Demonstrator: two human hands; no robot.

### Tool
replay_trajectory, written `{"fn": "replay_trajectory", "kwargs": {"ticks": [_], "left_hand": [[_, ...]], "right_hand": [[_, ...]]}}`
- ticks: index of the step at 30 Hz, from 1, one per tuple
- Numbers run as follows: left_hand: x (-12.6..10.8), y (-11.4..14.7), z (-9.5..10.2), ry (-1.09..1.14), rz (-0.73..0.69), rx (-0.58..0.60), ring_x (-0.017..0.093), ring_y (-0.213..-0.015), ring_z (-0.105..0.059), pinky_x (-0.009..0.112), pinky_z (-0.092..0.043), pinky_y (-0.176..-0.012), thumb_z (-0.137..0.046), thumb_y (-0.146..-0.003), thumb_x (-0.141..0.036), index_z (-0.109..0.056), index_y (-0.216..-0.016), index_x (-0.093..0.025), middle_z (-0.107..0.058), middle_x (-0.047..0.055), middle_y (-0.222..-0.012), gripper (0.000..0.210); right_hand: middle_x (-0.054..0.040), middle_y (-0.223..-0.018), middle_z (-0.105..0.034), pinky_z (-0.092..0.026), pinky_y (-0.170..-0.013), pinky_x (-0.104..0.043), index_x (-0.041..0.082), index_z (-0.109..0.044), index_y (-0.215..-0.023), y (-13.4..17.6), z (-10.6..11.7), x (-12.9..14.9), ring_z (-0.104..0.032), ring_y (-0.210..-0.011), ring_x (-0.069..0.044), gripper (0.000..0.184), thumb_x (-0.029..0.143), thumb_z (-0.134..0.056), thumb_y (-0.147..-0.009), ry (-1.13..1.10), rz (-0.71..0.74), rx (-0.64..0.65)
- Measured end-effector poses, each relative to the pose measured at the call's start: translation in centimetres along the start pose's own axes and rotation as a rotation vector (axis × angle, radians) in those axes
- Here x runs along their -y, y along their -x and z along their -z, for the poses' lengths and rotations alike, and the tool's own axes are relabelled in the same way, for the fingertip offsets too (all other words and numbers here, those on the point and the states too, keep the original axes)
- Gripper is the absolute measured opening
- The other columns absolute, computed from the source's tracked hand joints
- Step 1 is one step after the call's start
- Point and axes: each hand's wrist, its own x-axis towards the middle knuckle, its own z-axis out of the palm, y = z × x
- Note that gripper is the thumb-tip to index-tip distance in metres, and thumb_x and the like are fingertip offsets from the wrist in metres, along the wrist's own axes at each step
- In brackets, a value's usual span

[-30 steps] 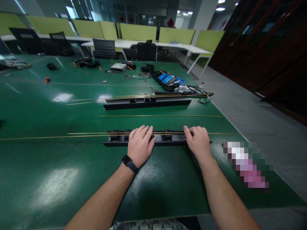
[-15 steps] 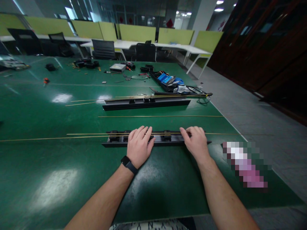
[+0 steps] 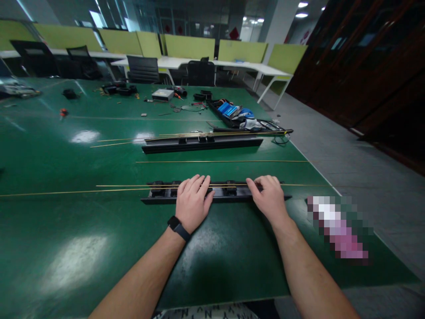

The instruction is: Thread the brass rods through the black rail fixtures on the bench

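Note:
A black channel-shaped rail [image 3: 247, 190] lies crosswise in front of me, with several dark blocks [image 3: 158, 188] inside it. Thin brass-coloured rods [image 3: 122, 186] run lengthwise over the rail and stick out past its left end. My left hand [image 3: 194, 197], with a dark watch on the wrist, rests across the middle of the rail and the rods, fingers stretched out. At the rail's right part, my right hand [image 3: 270, 197] has its fingers curled around a rod, thumb toward the left. Its fingertips are partly hidden.
Beyond lies a second black rail [image 3: 202, 144] with more rods over it, and a single rod [image 3: 219, 161] between the two rails. Farther back are a black tray [image 3: 229, 113] with blue items and a white box [image 3: 162, 94]. A pixelated object [image 3: 338, 228] lies right, near the table edge.
My right hand has shifted slightly left along the rail. The left end of the shorter rod has moved a little to the right. My left hand stays in place.

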Motion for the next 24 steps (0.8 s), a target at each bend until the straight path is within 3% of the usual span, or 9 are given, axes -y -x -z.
{"fn": "replay_trajectory", "kwargs": {"ticks": [8,17,24], "left_hand": [[0.01,0.09,-0.01,0.006,0.005,0.018,0.028,-0.134,-0.058,0.048,-0.037,-0.113,-0.054,-0.102,-0.037,-0.060,-0.140,-0.021,-0.069,0.011,-0.136,0.042],[-0.05,0.09,0.15,0.015,0.008,0.012,0.029,-0.133,-0.058,0.049,-0.038,-0.113,-0.053,-0.102,-0.037,-0.059,-0.141,-0.022,-0.070,0.011,-0.135,0.043],[-0.01,0.10,0.05,0.016,0.011,0.020,0.029,-0.134,-0.058,0.049,-0.037,-0.114,-0.054,-0.101,-0.037,-0.059,-0.142,-0.022,-0.069,0.011,-0.136,0.043]], "right_hand": [[-0.0060,-0.074,-0.057,-0.038,-0.078,-0.037,0.024,-0.055,-0.066,-0.12,0.04,-0.98,-0.046,-0.079,-0.023,0.049,0.056,-0.048,-0.102,0.092,-0.043,-0.033],[-0.0050,-0.079,-0.062,-0.040,-0.079,-0.037,0.024,-0.055,-0.074,-0.03,0.31,-0.11,-0.050,-0.080,-0.022,0.040,0.055,-0.053,-0.100,-0.005,-0.052,-0.023],[-0.0056,-0.075,-0.058,-0.038,-0.078,-0.038,0.024,-0.053,-0.069,-0.13,0.09,-0.67,-0.047,-0.078,-0.022,0.047,0.057,-0.046,-0.102,0.053,-0.044,-0.008]]}}
